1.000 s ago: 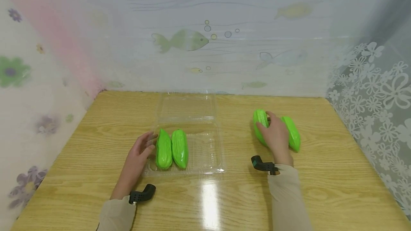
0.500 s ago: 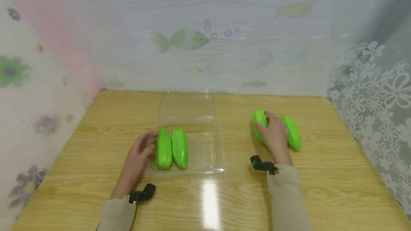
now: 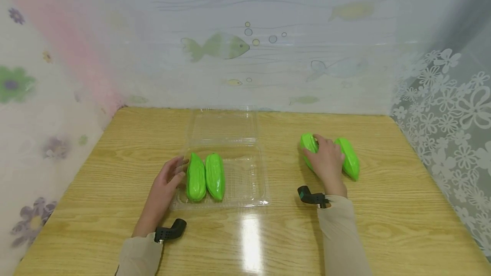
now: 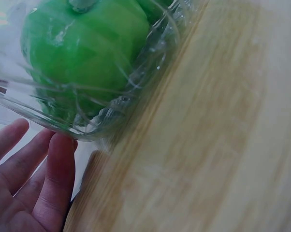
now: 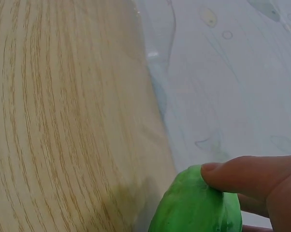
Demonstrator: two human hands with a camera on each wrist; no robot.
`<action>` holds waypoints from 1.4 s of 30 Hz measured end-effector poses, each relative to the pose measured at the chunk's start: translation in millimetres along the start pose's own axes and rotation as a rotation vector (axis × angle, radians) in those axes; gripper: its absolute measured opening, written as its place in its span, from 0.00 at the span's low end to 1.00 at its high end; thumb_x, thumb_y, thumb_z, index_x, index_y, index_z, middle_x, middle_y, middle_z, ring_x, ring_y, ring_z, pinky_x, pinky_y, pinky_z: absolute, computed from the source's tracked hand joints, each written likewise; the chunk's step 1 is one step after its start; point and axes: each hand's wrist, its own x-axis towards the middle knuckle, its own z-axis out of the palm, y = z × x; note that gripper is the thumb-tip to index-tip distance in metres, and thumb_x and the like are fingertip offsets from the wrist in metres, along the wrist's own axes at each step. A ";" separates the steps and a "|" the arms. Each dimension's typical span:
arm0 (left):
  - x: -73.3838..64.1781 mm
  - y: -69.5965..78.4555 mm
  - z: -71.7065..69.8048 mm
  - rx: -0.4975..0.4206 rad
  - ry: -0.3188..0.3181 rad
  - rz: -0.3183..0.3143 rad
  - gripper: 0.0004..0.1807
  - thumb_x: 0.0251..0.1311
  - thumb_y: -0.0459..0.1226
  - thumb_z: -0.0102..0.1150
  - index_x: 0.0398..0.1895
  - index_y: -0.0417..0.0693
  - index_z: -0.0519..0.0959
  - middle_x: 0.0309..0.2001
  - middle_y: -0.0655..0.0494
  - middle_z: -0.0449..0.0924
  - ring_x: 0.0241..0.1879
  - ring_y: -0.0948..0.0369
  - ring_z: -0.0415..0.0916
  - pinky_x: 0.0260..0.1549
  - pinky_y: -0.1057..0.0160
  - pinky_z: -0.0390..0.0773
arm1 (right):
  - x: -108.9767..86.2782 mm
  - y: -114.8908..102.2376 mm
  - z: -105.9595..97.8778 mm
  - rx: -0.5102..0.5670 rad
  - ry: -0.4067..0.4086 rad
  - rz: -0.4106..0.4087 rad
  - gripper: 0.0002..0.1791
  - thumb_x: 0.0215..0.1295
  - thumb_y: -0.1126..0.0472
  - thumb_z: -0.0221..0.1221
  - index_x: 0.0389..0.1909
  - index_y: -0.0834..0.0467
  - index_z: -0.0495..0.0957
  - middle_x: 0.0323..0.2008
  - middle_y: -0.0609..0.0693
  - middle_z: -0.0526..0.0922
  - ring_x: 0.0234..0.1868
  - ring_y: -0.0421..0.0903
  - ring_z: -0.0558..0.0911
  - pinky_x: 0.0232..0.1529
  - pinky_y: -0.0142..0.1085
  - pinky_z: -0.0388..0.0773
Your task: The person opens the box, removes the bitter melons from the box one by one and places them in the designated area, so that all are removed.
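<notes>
The right hand [image 3: 327,162], fingers clamped on a green fruit [image 3: 308,142], has edged left outside the clear box [image 3: 241,178], where two fruits [image 3: 196,180] already lie beside the left hand [image 3: 164,185], fingers loosely apart, leaving a fourth fruit [image 3: 350,162] on the bench [image 3: 291,242].

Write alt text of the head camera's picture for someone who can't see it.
A person's right hand grips a green ridged object at a wooden table; a similar one lies to the hand's right. The left hand is at the left edge of an open clear plastic container holding two more side by side. Behind is a pale fish-patterned backdrop.
</notes>
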 end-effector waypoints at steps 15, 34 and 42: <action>-0.2 -1.4 0.6 -0.016 0.004 0.020 0.24 0.66 0.39 0.44 0.64 0.53 0.58 0.62 0.52 0.61 0.58 0.55 0.61 0.43 0.65 0.73 | -0.4 1.0 3.4 -0.001 0.019 -0.014 0.29 0.57 0.48 0.57 0.58 0.55 0.67 0.49 0.58 0.71 0.48 0.59 0.65 0.40 0.51 0.57; -0.7 -0.5 0.0 -0.038 0.001 0.018 0.24 0.66 0.39 0.44 0.65 0.52 0.57 0.62 0.52 0.62 0.59 0.54 0.61 0.42 0.65 0.73 | -1.1 4.9 -10.7 0.233 0.015 0.000 0.23 0.64 0.55 0.49 0.58 0.59 0.66 0.48 0.57 0.75 0.49 0.55 0.72 0.50 0.53 0.61; -0.8 0.5 0.7 -0.034 0.000 0.020 0.24 0.65 0.39 0.44 0.65 0.52 0.57 0.62 0.52 0.61 0.59 0.55 0.61 0.43 0.65 0.72 | -3.7 3.5 -16.9 0.285 0.039 -0.019 0.23 0.66 0.53 0.46 0.59 0.58 0.66 0.48 0.56 0.75 0.47 0.54 0.73 0.42 0.47 0.70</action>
